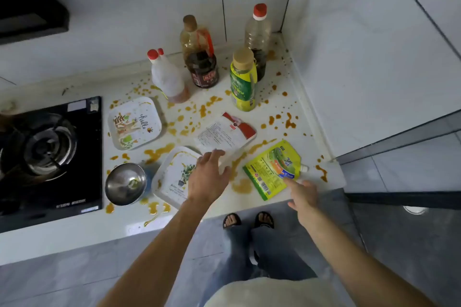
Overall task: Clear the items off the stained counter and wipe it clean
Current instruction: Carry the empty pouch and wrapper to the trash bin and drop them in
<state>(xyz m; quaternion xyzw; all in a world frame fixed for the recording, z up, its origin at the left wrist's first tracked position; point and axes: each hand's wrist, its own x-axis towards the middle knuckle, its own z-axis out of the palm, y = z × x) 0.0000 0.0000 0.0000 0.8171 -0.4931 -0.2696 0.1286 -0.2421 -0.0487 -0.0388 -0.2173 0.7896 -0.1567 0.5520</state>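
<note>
The white counter (pixel 309 132) is spattered with orange-brown stains. On it lie a white and red pouch (pixel 224 133), a yellow-green spouted pouch (pixel 274 169), two square plates (pixel 134 123) (pixel 172 174) and a steel bowl (pixel 126 183). My left hand (pixel 208 177) hovers open over the near plate, fingertips at the white pouch's near edge. My right hand (pixel 303 194) is open, its forefinger touching the yellow-green pouch's near edge.
At the back stand a white jug (pixel 168 77), a dark sauce bottle (pixel 200 57), a green-yellow bottle (pixel 243 82) and a red-capped bottle (pixel 258 37). A black gas hob (pixel 50 157) fills the left. Tiled walls close the corner at right and back.
</note>
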